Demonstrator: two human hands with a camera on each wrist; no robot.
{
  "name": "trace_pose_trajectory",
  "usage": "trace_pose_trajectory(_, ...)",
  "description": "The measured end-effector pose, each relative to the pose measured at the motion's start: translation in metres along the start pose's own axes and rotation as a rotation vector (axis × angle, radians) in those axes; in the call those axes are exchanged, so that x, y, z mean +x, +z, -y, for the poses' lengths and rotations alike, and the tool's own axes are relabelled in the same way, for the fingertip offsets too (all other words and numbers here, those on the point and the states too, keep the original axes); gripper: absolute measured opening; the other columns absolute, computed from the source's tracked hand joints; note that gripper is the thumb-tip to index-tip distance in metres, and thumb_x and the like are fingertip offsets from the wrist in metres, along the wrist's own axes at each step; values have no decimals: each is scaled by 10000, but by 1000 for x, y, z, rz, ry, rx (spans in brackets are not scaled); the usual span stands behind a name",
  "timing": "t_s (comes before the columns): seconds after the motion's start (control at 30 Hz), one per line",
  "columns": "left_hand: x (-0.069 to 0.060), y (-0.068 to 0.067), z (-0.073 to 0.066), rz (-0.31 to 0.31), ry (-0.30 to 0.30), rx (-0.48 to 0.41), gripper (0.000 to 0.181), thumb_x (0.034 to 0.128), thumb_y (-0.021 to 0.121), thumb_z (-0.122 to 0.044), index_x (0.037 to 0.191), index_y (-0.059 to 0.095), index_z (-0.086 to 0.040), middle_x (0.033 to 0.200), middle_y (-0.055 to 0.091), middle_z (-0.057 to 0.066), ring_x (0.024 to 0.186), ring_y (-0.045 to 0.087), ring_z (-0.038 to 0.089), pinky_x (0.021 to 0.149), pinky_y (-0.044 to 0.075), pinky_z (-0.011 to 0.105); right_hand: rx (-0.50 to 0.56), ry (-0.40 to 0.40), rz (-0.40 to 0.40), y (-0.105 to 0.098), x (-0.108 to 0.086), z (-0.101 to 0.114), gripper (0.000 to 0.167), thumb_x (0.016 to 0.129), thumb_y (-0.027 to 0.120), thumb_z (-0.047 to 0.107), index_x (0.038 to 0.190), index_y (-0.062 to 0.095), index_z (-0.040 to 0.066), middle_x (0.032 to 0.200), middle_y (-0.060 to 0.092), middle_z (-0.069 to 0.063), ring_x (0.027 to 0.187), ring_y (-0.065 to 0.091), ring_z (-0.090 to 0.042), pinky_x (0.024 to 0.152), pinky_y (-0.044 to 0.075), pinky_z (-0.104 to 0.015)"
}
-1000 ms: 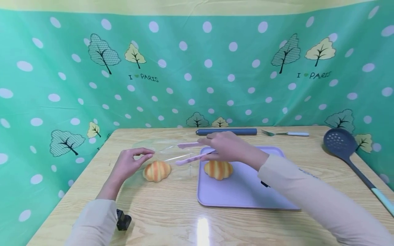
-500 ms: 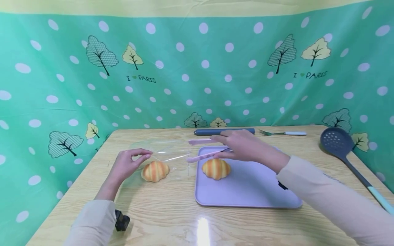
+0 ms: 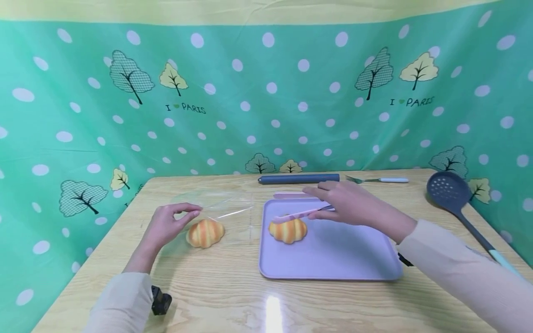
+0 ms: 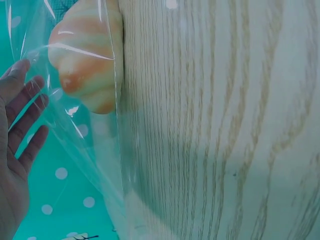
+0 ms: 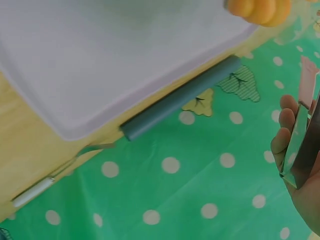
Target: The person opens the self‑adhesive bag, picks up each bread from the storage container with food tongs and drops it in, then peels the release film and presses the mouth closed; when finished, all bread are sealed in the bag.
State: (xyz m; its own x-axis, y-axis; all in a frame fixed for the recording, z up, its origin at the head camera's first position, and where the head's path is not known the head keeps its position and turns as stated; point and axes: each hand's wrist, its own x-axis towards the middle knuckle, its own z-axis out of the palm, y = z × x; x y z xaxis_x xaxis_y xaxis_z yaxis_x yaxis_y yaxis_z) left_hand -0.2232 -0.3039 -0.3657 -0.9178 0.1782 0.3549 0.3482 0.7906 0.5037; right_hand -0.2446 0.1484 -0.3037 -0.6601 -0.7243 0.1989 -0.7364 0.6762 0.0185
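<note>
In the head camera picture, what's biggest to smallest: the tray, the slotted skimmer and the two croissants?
1. Purple tray
2. Slotted skimmer
3. Croissant on the tray and other croissant: too alike to rank; tongs partly cover the first.

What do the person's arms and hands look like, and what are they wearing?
The left hand and right hand are bare, without gloves. The left sleeve and right sleeve are plain-looking and off-white. A boxy black gadget sits by the left cuff; a black bit peeks out by the right.

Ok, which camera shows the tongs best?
The head view: both tips of the tongs show, though the right hand hides their other end. The right wrist view crops them; the left wrist view lacks them.
</note>
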Motion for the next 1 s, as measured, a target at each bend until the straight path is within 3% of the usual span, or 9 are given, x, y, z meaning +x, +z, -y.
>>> trace_pose_trajectory(0.1,-1,-1,0,-2,2,1,155,969,719,-179,1068,794,-86,1070,767,98,1099,681,385,959,507,589,10,1,13,4,-6,-4,650,940,654,570,1382,635,93,978,684,-53,721,589,-143,635,522,-318)
trace_pose_trajectory(0.3,-1,-1,1,-6,4,-1,148,966,720,-160,1064,794,-76,1063,768,103,1087,686,386,945,512,599,21,28,46,15,-16,-6,659,923,672,577,1386,636,110,1077,703,-109,844,676,-218,735,594,-409)
trace_pose_trajectory(0.43,-1,0,1,-10,8,-6,146,963,724,-151,1061,794,-70,1056,770,98,1082,689,381,942,514,596,20,29,36,23,-22,-8,636,920,693,548,1371,647,102,1073,707,-119,842,687,-225,751,600,-430)
trace_pose_trajectory(0.6,0,1,1,-13,15,-9,144,959,726,-138,1061,792,-61,1053,770,98,1078,692,381,932,520,594,19,47,60,31,-26,-10,638,913,710,533,1374,644,96,1195,698,-191,976,711,-322,835,594,-496)
trace_pose_trajectory(1.0,0,1,1,-3,13,1,158,964,719,-137,1078,788,-53,1066,766,112,1085,686,392,927,523,594,-6,24,102,39,-26,-14,634,916,697,546,1378,644,115,1236,684,-219,993,708,-357,819,594,-511)
